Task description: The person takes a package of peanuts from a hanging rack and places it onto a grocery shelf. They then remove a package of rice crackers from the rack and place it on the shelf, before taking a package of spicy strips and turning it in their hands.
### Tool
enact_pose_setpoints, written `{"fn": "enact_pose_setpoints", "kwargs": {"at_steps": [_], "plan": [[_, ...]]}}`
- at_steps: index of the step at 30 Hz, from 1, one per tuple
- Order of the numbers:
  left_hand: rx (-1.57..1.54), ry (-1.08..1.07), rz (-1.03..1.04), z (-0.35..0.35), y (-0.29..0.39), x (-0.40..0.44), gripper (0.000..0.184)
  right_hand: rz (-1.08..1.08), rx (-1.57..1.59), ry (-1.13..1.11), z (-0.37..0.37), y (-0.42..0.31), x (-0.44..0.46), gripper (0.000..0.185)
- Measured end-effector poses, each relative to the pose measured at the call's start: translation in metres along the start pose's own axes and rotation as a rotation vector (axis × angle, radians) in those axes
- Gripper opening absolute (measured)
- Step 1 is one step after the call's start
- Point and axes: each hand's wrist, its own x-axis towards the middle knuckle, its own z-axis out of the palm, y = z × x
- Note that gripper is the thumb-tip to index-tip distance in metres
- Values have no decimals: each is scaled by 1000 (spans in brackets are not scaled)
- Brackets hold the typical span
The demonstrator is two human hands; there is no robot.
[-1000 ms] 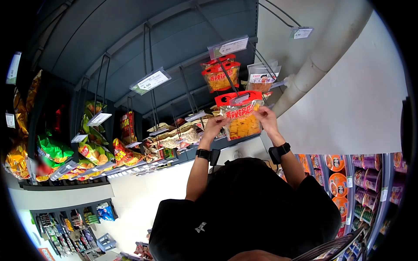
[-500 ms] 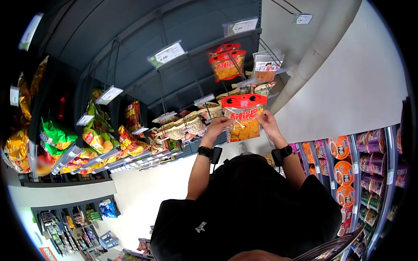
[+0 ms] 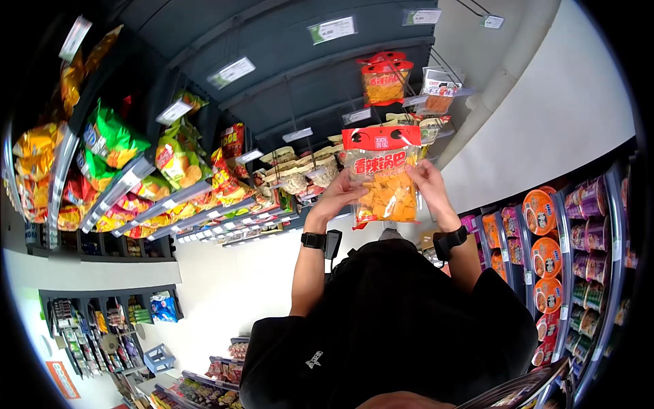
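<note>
A clear snack bag with a red top and yellow-orange pieces inside [image 3: 387, 194] is held upright in front of my chest, its printed face toward the camera. My left hand [image 3: 338, 196] grips its left side, fingers partly behind it. On the right side, my right hand [image 3: 430, 185] pinches the edge with the thumb in front. Just beyond the held bag, similar red-topped bags [image 3: 385, 83] hang on a hook, beside a white-labelled packet [image 3: 437, 90].
Shelves of chip bags [image 3: 112, 140] run along the left. Cup noodles [image 3: 546, 258] line racks at the right. Price tags [image 3: 332, 30] stick out on hooks above. A blue-grey stool [image 3: 159, 358] stands on the floor at the lower left.
Both hands have drawn the bag away from the hanging rack and closer to my body, so it looks larger. The view has shifted, with the shelves moving relative to me.
</note>
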Motion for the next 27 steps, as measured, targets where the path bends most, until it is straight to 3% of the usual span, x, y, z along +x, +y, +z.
{"fn": "enact_pose_setpoints", "kwargs": {"at_steps": [3, 5, 11, 13, 18, 21, 23, 27], "plan": [[-35, 9, 63, -2, -2, -33, 57, 11, 5, -18, 20, -10, -31, 24], [107, 95, 123, -6, -7, -53, 54, 34, 26, -15, 27, -10, -49, 25], [-22, 121, 62, -2, -26, -99, 39, -19, 190, -133, 43, -2, -122, 38], [-217, 163, 135, 15, -23, -112, 51, -2, 195, -208, 49, 0, -144, 42], [-197, 85, 56, 39, -41, -127, 30, 104, 104, -109, 39, -16, -194, 42], [-231, 117, 32, 53, -37, -131, 33, 27, 81, -96, 36, -17, -201, 41], [-233, 90, 27, 52, -36, -132, 34, 173, 35, -58, 41, -38, -208, 42], [-167, 53, 38, 62, -24, -130, 37, 201, 49, -25, 33, -39, -208, 44]]}}
